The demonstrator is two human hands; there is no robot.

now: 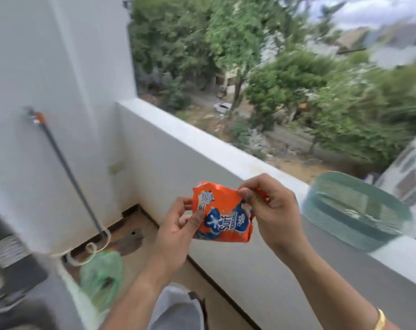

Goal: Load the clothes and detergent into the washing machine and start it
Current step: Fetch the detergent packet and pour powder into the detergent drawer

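An orange detergent sachet (222, 214) with a blue logo is held up in front of me over the balcony floor. My left hand (178, 225) pinches its lower left edge between thumb and fingers. My right hand (271, 208) pinches its top right corner, where the foil looks crumpled and torn. The washing machine (9, 263) shows only as a blurred dark and white corner at the lower left. No clothes can be made out.
A green mesh basket (354, 210) sits on the white parapet ledge (202, 141) at the right. A grey hose (66, 167) runs down the left wall from a tap. A green plastic bag (102, 275) lies on the floor below.
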